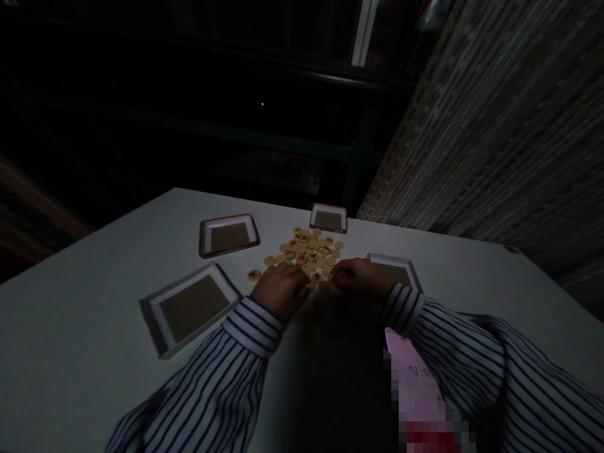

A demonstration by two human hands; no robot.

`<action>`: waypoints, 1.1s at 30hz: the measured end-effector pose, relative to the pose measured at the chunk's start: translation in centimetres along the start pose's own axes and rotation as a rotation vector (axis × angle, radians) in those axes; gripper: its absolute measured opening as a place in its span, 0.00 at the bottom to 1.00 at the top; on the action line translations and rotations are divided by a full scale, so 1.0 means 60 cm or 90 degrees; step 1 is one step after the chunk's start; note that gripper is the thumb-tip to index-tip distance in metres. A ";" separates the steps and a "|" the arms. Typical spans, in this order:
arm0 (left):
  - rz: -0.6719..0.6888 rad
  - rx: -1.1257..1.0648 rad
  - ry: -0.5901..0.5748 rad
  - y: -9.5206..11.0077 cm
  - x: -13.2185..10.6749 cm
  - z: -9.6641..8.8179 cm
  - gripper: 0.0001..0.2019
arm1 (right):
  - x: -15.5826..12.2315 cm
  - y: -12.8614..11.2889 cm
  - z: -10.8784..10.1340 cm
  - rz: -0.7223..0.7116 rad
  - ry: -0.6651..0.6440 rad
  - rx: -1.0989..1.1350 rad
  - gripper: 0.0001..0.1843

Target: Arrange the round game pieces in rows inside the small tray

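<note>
A loose pile of round wooden Chinese chess pieces (313, 242) lies on the white table, some showing red or black characters, others plain. My left hand (282, 289) is at the pile's near left edge, fingers curled together and pointing inward. Across from it, my right hand (362, 277) reaches the near right edge with bent fingers pinched close to a piece. Whatever either set of fingertips holds is hidden in the dim light. One black-marked chess piece (253, 275) sits apart, just left of my left hand.
Around the pile stand shallow trays: a left front tray (158, 327), a back left tray (229, 216), a back tray (329, 206) and a right tray (391, 258) partly behind my right hand. A pink phone-like screen (410, 358) shows below my right sleeve. A beaded curtain (472, 145) hangs right.
</note>
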State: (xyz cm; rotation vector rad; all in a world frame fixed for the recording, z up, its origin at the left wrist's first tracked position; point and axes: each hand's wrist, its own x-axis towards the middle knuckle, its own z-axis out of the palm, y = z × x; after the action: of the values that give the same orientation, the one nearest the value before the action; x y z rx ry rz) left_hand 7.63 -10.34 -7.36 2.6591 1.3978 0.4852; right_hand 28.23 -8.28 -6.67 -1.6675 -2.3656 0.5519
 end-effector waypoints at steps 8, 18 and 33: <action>0.001 0.069 -0.013 0.015 0.008 0.008 0.09 | 0.003 0.006 0.005 -0.066 -0.013 -0.117 0.14; -0.032 0.105 -0.018 0.025 0.010 0.008 0.10 | 0.005 0.010 0.008 -0.082 -0.019 -0.211 0.14; -0.083 0.022 0.022 0.022 0.011 0.004 0.10 | -0.005 -0.002 -0.008 -0.060 0.041 -0.173 0.12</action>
State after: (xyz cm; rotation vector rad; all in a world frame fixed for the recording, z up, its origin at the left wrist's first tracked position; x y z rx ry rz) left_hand 9.08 -10.54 -7.11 2.5756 1.5920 0.4995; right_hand 28.39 -8.48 -6.18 -1.6369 -2.5483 0.1632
